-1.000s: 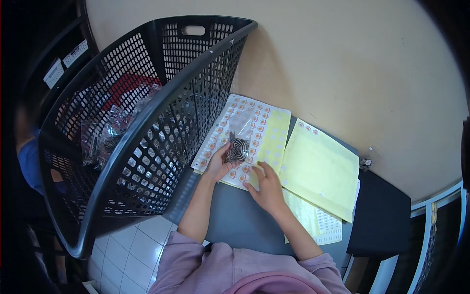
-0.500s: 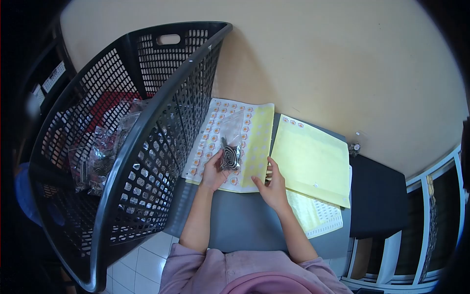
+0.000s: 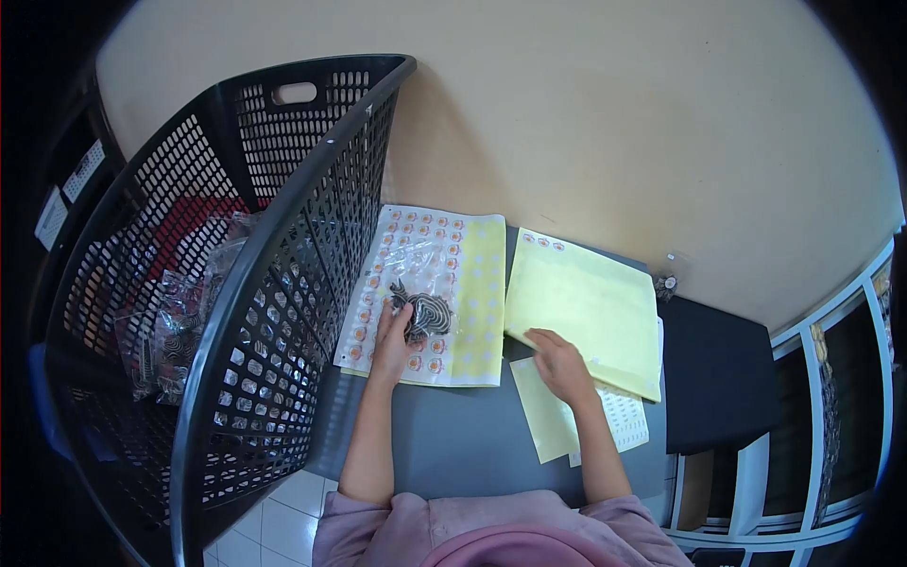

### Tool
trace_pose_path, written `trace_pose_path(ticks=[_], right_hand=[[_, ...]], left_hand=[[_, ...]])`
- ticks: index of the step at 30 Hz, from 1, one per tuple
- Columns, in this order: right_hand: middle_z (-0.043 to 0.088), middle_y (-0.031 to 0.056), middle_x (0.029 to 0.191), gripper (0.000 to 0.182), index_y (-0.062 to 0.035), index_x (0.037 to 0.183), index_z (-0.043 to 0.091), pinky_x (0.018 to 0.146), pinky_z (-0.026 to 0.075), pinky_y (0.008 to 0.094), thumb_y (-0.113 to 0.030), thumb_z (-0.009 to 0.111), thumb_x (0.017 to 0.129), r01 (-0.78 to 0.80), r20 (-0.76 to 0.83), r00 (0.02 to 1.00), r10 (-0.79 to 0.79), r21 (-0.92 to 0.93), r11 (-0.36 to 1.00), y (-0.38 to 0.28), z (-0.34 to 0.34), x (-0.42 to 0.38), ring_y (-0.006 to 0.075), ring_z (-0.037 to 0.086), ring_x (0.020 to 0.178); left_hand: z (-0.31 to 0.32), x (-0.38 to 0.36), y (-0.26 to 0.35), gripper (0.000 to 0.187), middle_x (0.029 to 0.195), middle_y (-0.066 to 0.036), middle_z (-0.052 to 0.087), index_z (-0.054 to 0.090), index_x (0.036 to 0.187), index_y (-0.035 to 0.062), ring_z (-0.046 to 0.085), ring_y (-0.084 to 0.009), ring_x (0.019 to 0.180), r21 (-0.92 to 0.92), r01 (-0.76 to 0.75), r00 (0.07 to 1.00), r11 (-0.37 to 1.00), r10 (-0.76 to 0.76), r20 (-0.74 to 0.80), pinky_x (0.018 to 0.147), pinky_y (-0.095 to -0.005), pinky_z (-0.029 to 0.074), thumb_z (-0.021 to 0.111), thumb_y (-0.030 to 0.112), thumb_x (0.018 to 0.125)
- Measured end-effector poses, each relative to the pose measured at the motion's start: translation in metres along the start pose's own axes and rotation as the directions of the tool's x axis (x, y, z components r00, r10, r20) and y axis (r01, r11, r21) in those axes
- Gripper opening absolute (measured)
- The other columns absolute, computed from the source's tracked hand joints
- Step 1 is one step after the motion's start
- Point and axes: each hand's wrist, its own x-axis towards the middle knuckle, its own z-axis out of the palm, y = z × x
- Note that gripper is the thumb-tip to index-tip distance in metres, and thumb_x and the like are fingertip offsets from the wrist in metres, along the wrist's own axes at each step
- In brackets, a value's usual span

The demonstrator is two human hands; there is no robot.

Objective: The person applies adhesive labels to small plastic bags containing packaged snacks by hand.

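Observation:
My left hand [image 3: 390,350] is closed on a small clear plastic bag [image 3: 425,257] over the left sticker sheet [image 3: 479,312]. Inside the bag is a black-and-white striped item [image 3: 432,315]; its exact kind I cannot make out. Rows of small orange-and-white stickers cover the left part of that sheet, with bare yellow backing at its right. My right hand [image 3: 562,366] grips the near left edge of a mostly bare yellow sheet stack [image 3: 586,302], which looks slightly raised there. Its thumb is hidden. A few stickers remain along the stack's far edge.
A large black plastic basket [image 3: 283,203] stands at the left, holding several bagged items [image 3: 179,326]. More papers [image 3: 546,406] lie under the yellow stack on the grey table [image 3: 444,435]. A black surface [image 3: 723,373] adjoins at right, and a wall [image 3: 605,123] rises behind.
The striped item in its bag has turned sideways in my left hand. My right hand has moved right, from beside the left sheet to the yellow stack's edge, exposing more paper underneath.

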Motion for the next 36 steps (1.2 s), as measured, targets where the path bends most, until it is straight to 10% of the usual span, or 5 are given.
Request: trace_pose_path(ticks=[10, 14, 16, 28, 36], right_hand=[[0.058, 0.0153, 0.100, 0.035, -0.0007, 0.101, 0.057, 0.082, 0.044, 0.0364, 0.009, 0.046, 0.070, 0.059, -0.648, 0.759, -0.060, -0.024, 0.998, -0.048, -0.046, -0.019, 0.0298, 0.056, 0.095], [0.060, 0.0064, 0.099, 0.035, -0.0100, 0.097, 0.062, 0.082, 0.044, 0.0364, 0.006, 0.051, 0.068, 0.309, -0.561, 0.717, -0.414, -0.277, 0.910, -0.071, -0.030, -0.040, 0.0223, 0.056, 0.095], [0.059, 0.0025, 0.101, 0.028, -0.0123, 0.098, 0.063, 0.082, 0.044, 0.0341, -0.002, 0.052, 0.073, 0.440, -0.441, 0.750, -0.493, -0.225, 0.869, -0.083, -0.015, -0.057, 0.0190, 0.055, 0.097], [0.055, 0.0062, 0.107, 0.037, -0.0089, 0.107, 0.056, 0.085, 0.041, 0.0347, -0.009, 0.058, 0.070, 0.557, -0.067, 0.829, -0.555, 0.032, 0.830, -0.084, 0.030, -0.073, 0.0216, 0.052, 0.101], [0.057, 0.0092, 0.100, 0.037, -0.0081, 0.102, 0.058, 0.078, 0.045, 0.0345, -0.014, 0.067, 0.068, 0.497, -0.188, 0.855, -0.484, 0.025, 0.868, -0.097, 0.005, -0.013, 0.0242, 0.055, 0.093]], left_hand=[[0.013, -0.032, 0.001, 0.060, 0.126, -0.022, 0.036, 0.021, 0.129, 0.0018, 0.035, -0.0293, 0.118, 0.966, -0.150, 0.916, 0.212, 0.398, 0.054, 0.095, -0.0355, 0.030, 0.054, 0.016, 0.080], [0.026, -0.034, 0.013, 0.061, 0.130, -0.022, 0.030, 0.020, 0.130, 0.0004, 0.030, -0.0323, 0.120, 0.865, -0.396, 0.833, 0.309, 0.517, 0.197, 0.096, -0.0400, 0.030, 0.049, 0.029, 0.085], [0.026, -0.030, 0.009, 0.062, 0.132, -0.017, 0.029, 0.019, 0.131, 0.0027, 0.028, -0.0285, 0.122, 0.103, -0.255, 0.946, 0.962, 0.226, 0.230, 0.097, -0.0378, 0.028, 0.039, 0.041, 0.088], [0.016, -0.024, 0.012, 0.040, 0.115, -0.009, 0.049, 0.039, 0.122, 0.0028, 0.050, -0.0156, 0.102, -0.308, -0.125, 0.984, 0.943, 0.156, 0.081, 0.085, -0.0292, 0.041, 0.033, 0.029, 0.092], [0.014, -0.019, 0.003, 0.024, 0.100, -0.005, 0.056, 0.047, 0.110, -0.0005, 0.052, -0.0083, 0.088, 0.060, -0.442, 0.895, 0.895, 0.445, -0.044, 0.077, -0.0223, 0.040, 0.044, 0.007, 0.087]])
